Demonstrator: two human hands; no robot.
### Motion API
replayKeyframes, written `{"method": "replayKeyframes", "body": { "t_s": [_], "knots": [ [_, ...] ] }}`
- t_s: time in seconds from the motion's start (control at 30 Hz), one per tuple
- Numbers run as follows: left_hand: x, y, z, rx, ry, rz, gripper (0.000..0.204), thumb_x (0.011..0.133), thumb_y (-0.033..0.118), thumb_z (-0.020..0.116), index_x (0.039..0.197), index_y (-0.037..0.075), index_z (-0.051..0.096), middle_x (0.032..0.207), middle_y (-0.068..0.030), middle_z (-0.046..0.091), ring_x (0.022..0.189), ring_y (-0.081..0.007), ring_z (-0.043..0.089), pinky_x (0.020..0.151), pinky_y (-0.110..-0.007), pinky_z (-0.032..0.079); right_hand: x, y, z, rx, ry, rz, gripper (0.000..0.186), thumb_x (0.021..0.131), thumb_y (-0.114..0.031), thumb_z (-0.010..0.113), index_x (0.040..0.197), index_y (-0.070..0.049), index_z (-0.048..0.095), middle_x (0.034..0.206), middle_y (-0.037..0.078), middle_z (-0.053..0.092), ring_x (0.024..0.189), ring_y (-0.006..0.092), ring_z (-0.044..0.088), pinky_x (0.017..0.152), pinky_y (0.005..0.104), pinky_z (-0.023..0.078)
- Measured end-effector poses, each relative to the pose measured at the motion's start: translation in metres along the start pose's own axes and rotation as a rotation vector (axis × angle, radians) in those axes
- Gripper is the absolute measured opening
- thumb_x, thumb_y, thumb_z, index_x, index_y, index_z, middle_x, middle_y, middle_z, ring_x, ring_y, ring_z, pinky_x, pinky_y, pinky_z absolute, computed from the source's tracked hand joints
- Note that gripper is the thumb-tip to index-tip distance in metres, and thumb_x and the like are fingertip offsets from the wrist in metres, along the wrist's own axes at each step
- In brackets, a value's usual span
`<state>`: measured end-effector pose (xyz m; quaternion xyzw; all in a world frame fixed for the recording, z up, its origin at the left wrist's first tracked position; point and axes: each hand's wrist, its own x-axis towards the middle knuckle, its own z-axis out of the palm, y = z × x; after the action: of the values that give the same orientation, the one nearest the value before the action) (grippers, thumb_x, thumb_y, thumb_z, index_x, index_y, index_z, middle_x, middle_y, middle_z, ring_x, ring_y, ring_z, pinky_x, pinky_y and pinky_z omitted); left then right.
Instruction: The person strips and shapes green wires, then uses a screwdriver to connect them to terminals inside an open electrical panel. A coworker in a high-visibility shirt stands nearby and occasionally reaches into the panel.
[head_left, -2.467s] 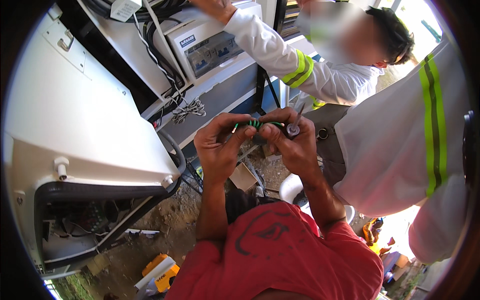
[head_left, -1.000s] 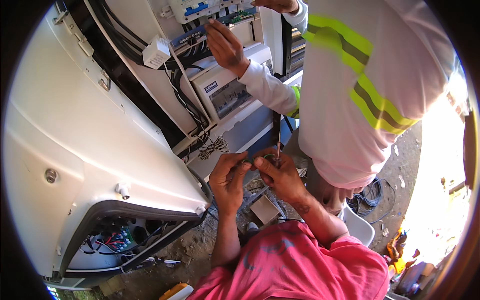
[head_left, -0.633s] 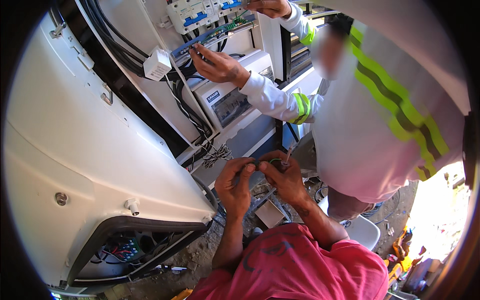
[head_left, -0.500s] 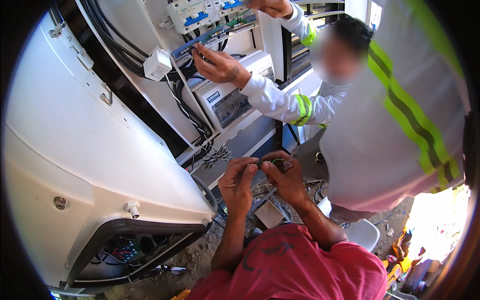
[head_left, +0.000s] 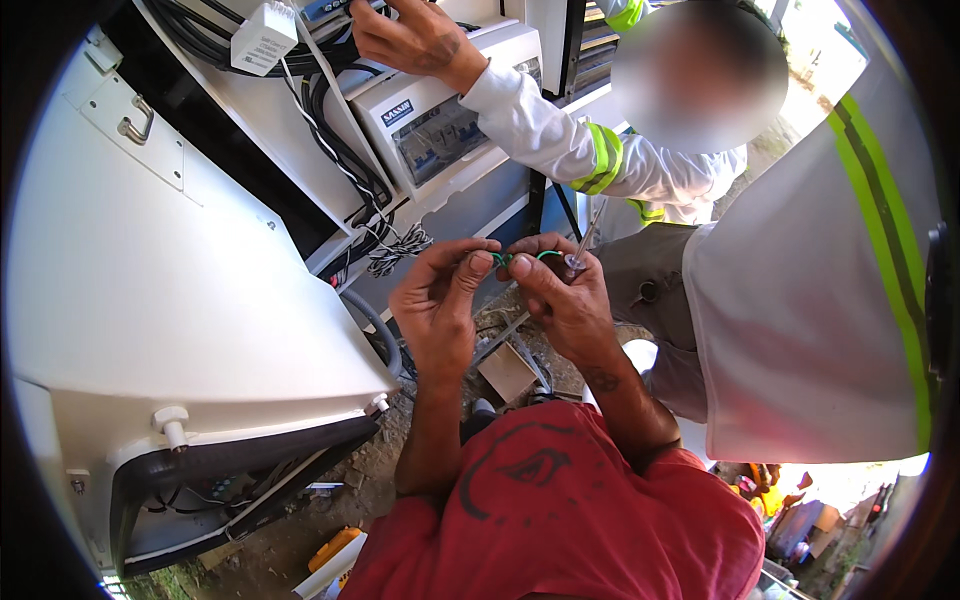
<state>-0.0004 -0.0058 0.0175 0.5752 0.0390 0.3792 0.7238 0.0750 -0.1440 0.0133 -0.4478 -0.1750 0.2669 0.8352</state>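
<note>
A short green wire (head_left: 546,254) runs between my two hands, in front of my red shirt. My left hand (head_left: 437,305) pinches one part of it between thumb and forefinger. Thumb and fingers of my right hand (head_left: 566,300) close on the wire just beside, the fingertips of both hands nearly touching. Tucked in the right hand as well is a thin screwdriver (head_left: 590,232), its shaft pointing up and away and its clear end showing above the fingers. Most of its handle is hidden by the hand.
Ahead stands an open electrical cabinet with a breaker box (head_left: 450,110), black cables and a white block (head_left: 264,38). A co-worker's hand (head_left: 415,40) reaches into it. A white cabinet door (head_left: 200,290) fills the left. Another person's grey shirt (head_left: 790,320) is close on the right.
The whole view has shifted, so my hands appear higher and the cabinet further up. The green wire shows more plainly between my fingers. The co-worker's hand stays at the cabinet.
</note>
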Motion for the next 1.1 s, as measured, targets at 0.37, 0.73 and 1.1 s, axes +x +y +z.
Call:
{"method": "replayKeyframes", "body": {
  "t_s": [0.37,0.73,1.1],
  "knots": [
    [-0.006,-0.01,0.008,0.348,0.051,0.459,0.014,0.102,-0.004,0.075,0.116,-0.005,0.072,0.108,-0.0164,0.079,0.1,-0.0197,0.076,0.094,-0.031,0.059,-0.008,0.001,0.01,0.07,0.028,0.012,0.027,0.101,-0.022,0.085,0.116,-0.003,0.073,0.093,0.005,0.08,0.061,0.0024,0.053,0.052,0.0212,0.039],
    [0.007,-0.002,0.007,-0.159,0.035,0.026,0.013,0.105,0.003,0.075,0.115,-0.004,0.07,0.108,-0.0181,0.08,0.096,-0.0169,0.074,0.09,-0.03,0.061,-0.003,-0.006,0.009,-0.085,0.051,-0.038,0.036,0.099,-0.024,0.088,0.124,-0.002,0.075,0.087,-0.002,0.074,0.066,0.0032,0.057,0.057,0.0214,0.043],
    [0.013,-0.016,0.016,-0.313,0.071,-0.083,0.015,0.106,0.005,0.074,0.117,-0.004,0.07,0.113,-0.0155,0.079,0.107,-0.018,0.073,0.101,-0.031,0.058,0.015,0.006,0.004,0.049,0.071,-0.036,0.03,0.101,-0.022,0.085,0.124,-0.004,0.076,0.09,-0.002,0.074,0.065,0.0031,0.054,0.057,0.0204,0.041]
  ]
}}
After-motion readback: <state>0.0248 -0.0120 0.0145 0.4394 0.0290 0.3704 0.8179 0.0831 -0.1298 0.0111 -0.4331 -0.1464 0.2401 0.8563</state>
